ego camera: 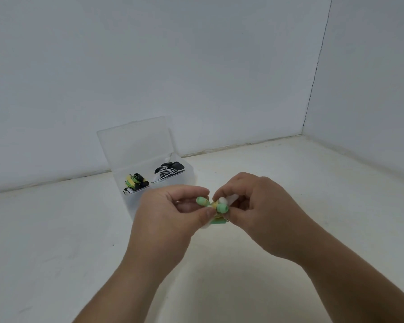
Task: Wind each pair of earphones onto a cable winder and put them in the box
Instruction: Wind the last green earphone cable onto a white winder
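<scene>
The left hand (173,213) and right hand (261,206) meet over the desk (313,183), fingers (194,190) pinching the green earphones (221,208) on their white cable winder (230,198). The open box (133,203), holding 2 wound pairs (135,180), sits just beyond toward the back edge, nearer the left hand.

Plain indoor corner, hard to pin down further. Shown by a matt white back wall (173,66) and a side wall (378,78), joined at a thin dark seam (313,85), and by a cream, lightly scuffed tabletop or floor (289,183) running up to both. Small clear box (135,141) near the back wall, suggesting a sorting spot. Home, office or lab: cannot tell.
</scene>
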The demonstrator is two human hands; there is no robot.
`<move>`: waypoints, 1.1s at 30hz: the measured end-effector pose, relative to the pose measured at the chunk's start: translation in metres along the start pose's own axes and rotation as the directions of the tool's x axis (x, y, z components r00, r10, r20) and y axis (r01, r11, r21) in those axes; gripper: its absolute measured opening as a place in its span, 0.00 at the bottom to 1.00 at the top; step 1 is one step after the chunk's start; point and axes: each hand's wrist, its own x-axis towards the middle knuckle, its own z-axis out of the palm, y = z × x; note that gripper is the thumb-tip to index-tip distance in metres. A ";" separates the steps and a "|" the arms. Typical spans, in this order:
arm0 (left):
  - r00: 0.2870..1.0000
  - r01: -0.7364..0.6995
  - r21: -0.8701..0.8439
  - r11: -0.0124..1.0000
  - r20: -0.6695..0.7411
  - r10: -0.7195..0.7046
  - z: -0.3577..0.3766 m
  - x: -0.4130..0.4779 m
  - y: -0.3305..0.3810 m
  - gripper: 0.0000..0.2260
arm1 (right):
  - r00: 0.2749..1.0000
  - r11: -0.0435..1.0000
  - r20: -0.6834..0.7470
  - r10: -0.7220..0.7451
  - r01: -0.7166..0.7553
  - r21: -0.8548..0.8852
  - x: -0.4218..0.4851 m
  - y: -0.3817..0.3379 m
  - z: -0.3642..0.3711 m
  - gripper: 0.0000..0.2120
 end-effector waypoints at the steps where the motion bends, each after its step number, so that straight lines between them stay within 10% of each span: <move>1: 1.000 -0.004 -0.003 1.000 -0.022 0.004 0.003 0.000 -0.001 0.12 | 1.000 1.000 -0.012 0.000 0.000 -0.013 0.000 0.000 0.001 0.07; 19: 0.972 -0.145 -0.019 0.989 -0.192 0.138 0.008 -0.001 -0.009 0.12 | 0.992 0.990 -0.108 -0.061 0.046 -0.133 -0.005 -0.009 0.020 0.11; 33: 0.902 -0.367 0.291 0.884 -0.121 0.415 0.008 -0.001 -0.016 0.15 | 0.995 0.996 -0.102 -0.019 0.009 -0.094 -0.003 -0.012 0.016 0.08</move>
